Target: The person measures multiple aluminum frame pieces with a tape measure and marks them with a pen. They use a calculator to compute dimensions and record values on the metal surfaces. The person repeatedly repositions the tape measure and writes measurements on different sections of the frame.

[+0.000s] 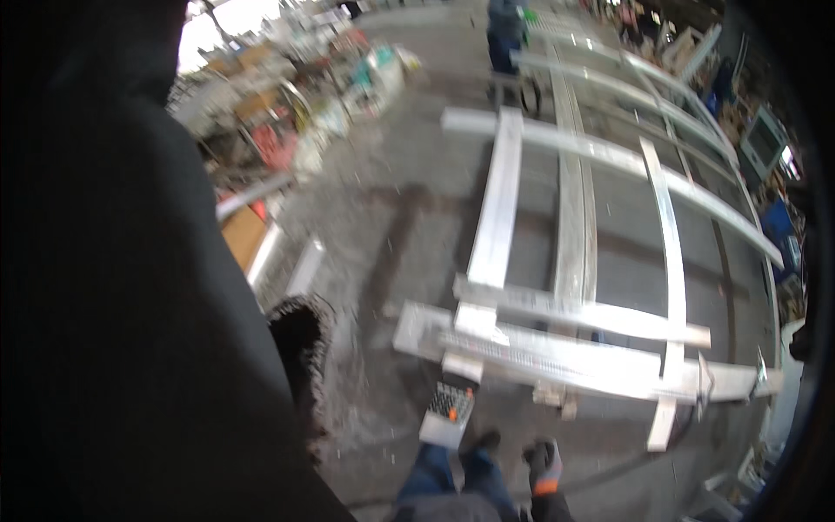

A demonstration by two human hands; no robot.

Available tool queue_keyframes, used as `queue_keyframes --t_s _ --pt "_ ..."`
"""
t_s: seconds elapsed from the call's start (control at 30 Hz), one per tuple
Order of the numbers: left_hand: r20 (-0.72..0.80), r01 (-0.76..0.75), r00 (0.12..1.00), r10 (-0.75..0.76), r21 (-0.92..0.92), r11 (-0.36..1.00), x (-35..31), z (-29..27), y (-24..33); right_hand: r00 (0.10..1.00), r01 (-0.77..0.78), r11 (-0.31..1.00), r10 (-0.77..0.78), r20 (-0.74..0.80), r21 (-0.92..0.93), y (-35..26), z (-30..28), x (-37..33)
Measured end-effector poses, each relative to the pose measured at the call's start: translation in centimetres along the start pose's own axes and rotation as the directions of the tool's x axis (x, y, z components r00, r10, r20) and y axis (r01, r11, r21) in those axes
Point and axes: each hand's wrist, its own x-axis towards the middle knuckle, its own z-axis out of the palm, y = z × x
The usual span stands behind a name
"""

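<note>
A gloved right hand, my right hand (544, 461), hangs low beside my legs, its dark glove edged by an orange cuff. Motion blur hides how its fingers are bent, and I make out nothing held in it. Nearest ahead of it are long pale metal bars (574, 352) lying across each other in a raised frame. A small light box with a dark, speckled top and orange spots (452, 403) sits at the end of one bar, close to my legs. A large dark sleeve-like shape (130, 287) fills the left side; my left hand is out of sight.
Mixed scrap and bags (296, 104) are heaped at the far left. Another person (506, 35) in dark clothing stands beyond the frame. Loose pale pieces (304, 268) lie on the grey floor (365, 174). Equipment (764, 143) lines the right side.
</note>
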Motion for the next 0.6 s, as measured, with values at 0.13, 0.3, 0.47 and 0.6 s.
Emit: queue_keyframes --t_s 0.13,0.3,0.47,0.6 --pt "-0.122 0.33 0.943 -0.31 0.206 0.921 -11.2 -3.7 -12.1 0.999 -0.04 0.99 0.042 0.012 -0.133 -1.7 2.2 -3.6" --pt "-0.229 0.433 0.9 -0.37 0.396 0.81 -22.2 -4.8 -17.5 0.992 -0.122 0.979 0.117 -0.038 -0.163 -2.4 5.1 -4.1" --pt "0.223 0.499 0.765 -0.604 0.386 0.776 -31.6 6.7 -23.4 0.954 -0.269 0.959 0.253 -0.16 -0.086 -1.3 5.4 -4.2" --pt "0.62 0.44 0.483 -0.618 0.439 0.784 -42.0 15.3 -28.0 0.942 -0.265 0.963 0.247 -0.229 -0.049 0.1 4.8 -5.2"
